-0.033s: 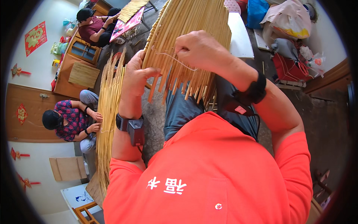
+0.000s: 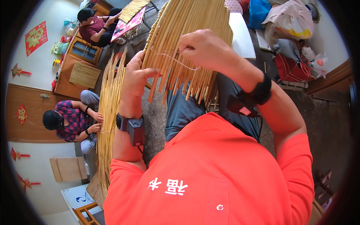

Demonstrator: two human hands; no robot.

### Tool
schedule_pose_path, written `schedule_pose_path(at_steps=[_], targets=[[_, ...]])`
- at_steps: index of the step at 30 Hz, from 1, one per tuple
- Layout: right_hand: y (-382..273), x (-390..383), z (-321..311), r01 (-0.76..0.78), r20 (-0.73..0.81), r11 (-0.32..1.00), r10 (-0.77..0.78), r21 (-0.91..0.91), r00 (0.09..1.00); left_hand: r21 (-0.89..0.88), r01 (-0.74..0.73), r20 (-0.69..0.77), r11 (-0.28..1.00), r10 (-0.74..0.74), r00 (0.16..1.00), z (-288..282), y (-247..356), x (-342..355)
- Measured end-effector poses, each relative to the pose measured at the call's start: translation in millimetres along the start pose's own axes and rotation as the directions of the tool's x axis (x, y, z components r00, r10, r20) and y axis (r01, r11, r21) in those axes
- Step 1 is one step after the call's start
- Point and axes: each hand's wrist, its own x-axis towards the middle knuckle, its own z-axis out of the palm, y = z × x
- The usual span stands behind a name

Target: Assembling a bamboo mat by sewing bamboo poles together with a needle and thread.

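Observation:
A mat of straw-coloured stalks [image 2: 195,30] spreads across my lap, its loose stalk ends pointing toward me. My left hand [image 2: 138,73] is closed on the mat's left edge, thumb over the top and fingers behind. Above the stalks, my right hand [image 2: 204,47] is curled in a pinch, its fingertips partly hidden. A thin white cord [image 2: 176,60] runs from the mat's left part and loops below this hand. The cord's far end seems to lead up into the pinch.
To the left, a person [image 2: 69,120] handles a long bundle of stalks [image 2: 109,112]. Farther off, another person [image 2: 95,28] works at a pink-and-white checked table [image 2: 129,24]. A white board [image 2: 242,37] and a red bag [image 2: 290,67] lie right of the mat.
My right hand has shifted slightly to the right and away from me, and the cord has moved a little with it. My left hand keeps its hold on the mat.

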Motion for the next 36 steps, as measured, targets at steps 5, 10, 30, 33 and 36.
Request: schedule_pose_path(at_steps=[5,10,30,33,36], targets=[[20.9,-19.5,-42.1,-0.195,-0.039,0.8,0.263,0.567,0.964,-0.064,0.069,-0.017,0.996,-0.07,0.997,-19.9,-11.1,-0.1],[42.9,-32.0,-40.6,-0.141,-0.174,0.65,0.396,0.747,0.902,-0.133,0.107,-0.079,0.985,-0.118,0.99,-30.1,-24.9,-10.5],[90.6,-55.0,20.9,-0.425,0.091,0.403,0.63,0.81,0.771,-0.196,0.121,-0.153,0.973,-0.152,0.976,-35.5,-35.7,-9.8],[90.2,-49.8,28.0,-0.457,0.084,0.447,0.639,0.769,0.765,-0.202,0.121,-0.154,0.972,-0.153,0.976,-37.0,-38.3,-10.8],[81.1,-41.2,36.3,-0.488,0.09,0.542,0.602,0.685,0.794,-0.211,0.134,-0.174,0.968,-0.172,0.97,-36.7,-40.6,-11.6]])
